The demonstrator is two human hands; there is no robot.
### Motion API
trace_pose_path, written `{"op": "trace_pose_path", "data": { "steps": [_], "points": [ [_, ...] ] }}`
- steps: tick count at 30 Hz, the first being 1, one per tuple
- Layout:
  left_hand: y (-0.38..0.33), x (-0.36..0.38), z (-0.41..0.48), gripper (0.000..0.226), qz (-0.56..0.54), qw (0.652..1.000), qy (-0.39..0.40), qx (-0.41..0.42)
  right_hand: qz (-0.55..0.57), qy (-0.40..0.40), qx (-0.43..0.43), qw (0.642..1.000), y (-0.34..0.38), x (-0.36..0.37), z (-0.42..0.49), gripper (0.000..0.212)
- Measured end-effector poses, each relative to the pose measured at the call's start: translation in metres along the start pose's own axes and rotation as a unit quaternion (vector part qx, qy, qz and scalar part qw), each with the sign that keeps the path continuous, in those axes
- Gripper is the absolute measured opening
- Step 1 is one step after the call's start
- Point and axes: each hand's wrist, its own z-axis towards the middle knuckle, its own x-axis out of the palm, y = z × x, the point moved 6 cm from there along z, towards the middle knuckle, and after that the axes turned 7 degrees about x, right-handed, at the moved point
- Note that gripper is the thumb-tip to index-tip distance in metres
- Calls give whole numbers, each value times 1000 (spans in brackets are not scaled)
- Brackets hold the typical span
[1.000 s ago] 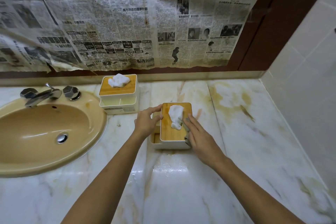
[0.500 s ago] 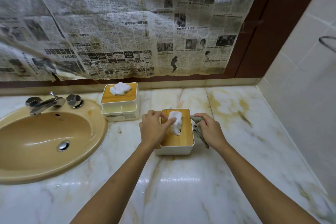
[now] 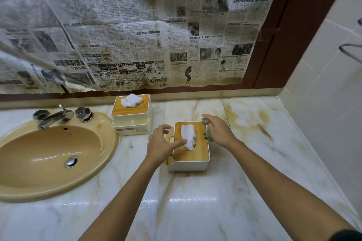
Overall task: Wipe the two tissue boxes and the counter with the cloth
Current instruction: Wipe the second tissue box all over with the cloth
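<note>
A white tissue box with a wooden lid [image 3: 197, 150] stands in the middle of the marble counter [image 3: 195, 205], a white tissue poking out of its top. My left hand [image 3: 159, 144] rests against the box's left side, thumb touching the tissue, fingers spread. My right hand [image 3: 219, 132] is at the box's far right corner, closed on a small grey cloth [image 3: 207, 133] that hangs against the lid's right edge. A second tissue box [image 3: 132, 115], same make, stands further back by the wall.
A tan sink basin [image 3: 49, 154] with a chrome tap [image 3: 52, 117] fills the left of the counter. Newspaper [image 3: 137, 29] covers the wall behind. A tiled wall [image 3: 323, 103] closes off the right side. Brownish stains [image 3: 252, 119] mark the counter's back right.
My right hand with the cloth has moved from the box's near right side up along its right edge to the far corner. My left hand has stayed at the box's left side.
</note>
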Motion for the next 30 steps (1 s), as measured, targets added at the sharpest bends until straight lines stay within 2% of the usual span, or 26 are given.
{"op": "trace_pose_path", "data": {
  "steps": [3,6,8,13,15,17,19,21,23,25,27,30],
  "points": [
    [-5,2,-10,118,106,992,67,4,-81,34,-5,996,-2,9,4,48],
    [-11,14,-21,146,161,979,123,34,-107,30,1,994,-3,10,3,43],
    [-12,20,-23,153,175,974,131,54,-115,22,1,993,-3,6,1,38],
    [-13,13,-18,149,183,967,143,102,-105,-1,50,993,-14,-13,-13,35],
    [-10,3,-11,144,201,962,146,111,-120,-7,70,990,-19,-18,-22,34],
    [-2,-9,-1,129,226,958,147,100,-128,-8,79,989,-21,-22,-32,34],
    [9,-21,10,102,229,961,133,78,-116,9,87,989,-20,-24,-43,34],
    [15,-31,19,60,204,975,78,51,-94,39,90,991,-20,-20,-51,36],
    [14,-36,24,36,199,980,23,18,-48,21,80,995,-17,-18,-55,34],
    [10,-31,23,31,216,976,22,-10,33,-49,61,996,-13,-20,-57,32],
    [9,-23,20,40,222,974,39,-23,97,-104,14,990,-2,-21,-60,35],
    [20,-18,20,48,182,982,33,-29,67,-83,-69,992,12,-3,-61,42]
  ]
}}
